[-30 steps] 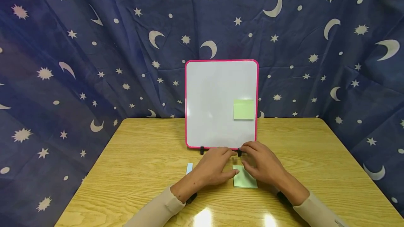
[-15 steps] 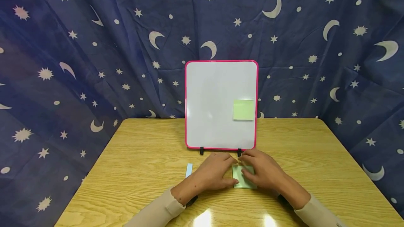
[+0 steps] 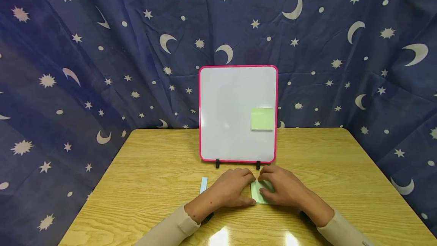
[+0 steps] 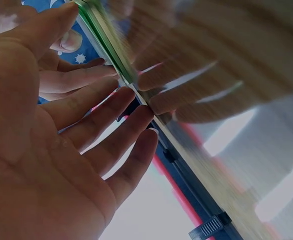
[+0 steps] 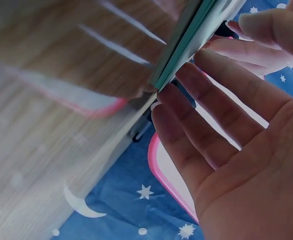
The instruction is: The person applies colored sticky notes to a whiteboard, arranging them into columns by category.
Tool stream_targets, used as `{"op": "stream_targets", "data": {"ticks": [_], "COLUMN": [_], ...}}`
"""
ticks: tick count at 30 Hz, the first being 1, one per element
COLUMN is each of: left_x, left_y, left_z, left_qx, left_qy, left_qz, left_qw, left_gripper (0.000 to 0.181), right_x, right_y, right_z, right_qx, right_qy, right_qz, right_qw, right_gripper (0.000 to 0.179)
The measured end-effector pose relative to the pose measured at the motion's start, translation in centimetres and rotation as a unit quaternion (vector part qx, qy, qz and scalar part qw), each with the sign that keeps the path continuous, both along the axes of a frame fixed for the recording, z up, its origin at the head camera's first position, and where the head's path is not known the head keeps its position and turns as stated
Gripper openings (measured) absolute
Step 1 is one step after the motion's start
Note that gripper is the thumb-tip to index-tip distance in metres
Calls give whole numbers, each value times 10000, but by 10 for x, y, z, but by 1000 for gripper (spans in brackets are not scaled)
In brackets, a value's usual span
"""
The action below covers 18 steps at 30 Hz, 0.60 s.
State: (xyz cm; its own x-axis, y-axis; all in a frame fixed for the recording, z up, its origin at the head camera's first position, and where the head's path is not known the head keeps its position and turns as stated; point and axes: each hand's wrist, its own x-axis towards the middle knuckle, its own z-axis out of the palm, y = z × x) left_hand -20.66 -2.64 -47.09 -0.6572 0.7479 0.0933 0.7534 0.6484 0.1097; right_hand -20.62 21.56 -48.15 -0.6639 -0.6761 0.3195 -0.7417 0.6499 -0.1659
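A pale green sticky note pad (image 3: 257,193) lies on the table in front of the whiteboard, partly hidden by my right hand. My left hand (image 3: 233,189) rests at its left side, thumb tip by the near left corner and fingertips by the far left corner. My right hand (image 3: 281,187) is over the right part of the pad, its thumb and fingertips above or on it; contact is hard to tell. In both wrist views the fingers are loosely extended, fingertips at the tabletop beside the edge of the pad (image 5: 186,47). Neither hand grips anything.
A whiteboard (image 3: 225,98) with a pink frame stands on small black feet behind the hands. One green sticky note (image 3: 262,119) is stuck to its right side. A light blue strip (image 3: 203,184) lies left of the left wrist. A starry blue cloth (image 3: 136,67) hangs behind the wooden table (image 3: 153,170).
The right hand has come down and toward me, from the whiteboard's foot onto the pad, covering more of it. The left hand has moved slightly toward me, its thumb now at the pad's near left corner.
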Motion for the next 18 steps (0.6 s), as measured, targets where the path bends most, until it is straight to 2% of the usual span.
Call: {"op": "stream_targets", "data": {"ticks": [9,18], "left_x": [2,3], "left_y": [1,2], "left_z": [0,-1], "left_qx": [-136,-139], "left_qy": [191,357], "left_qz": [-162,-228], "left_qw": [9996,9990], "left_gripper": [67,60], "right_x": [0,2], "right_y": [-2,1], "right_z": [2,5], "right_qx": [89,171], "right_qy": [-162,-628], "right_qz": [184,390], "right_qw": [9997,9971], "right_gripper": [35,56]}}
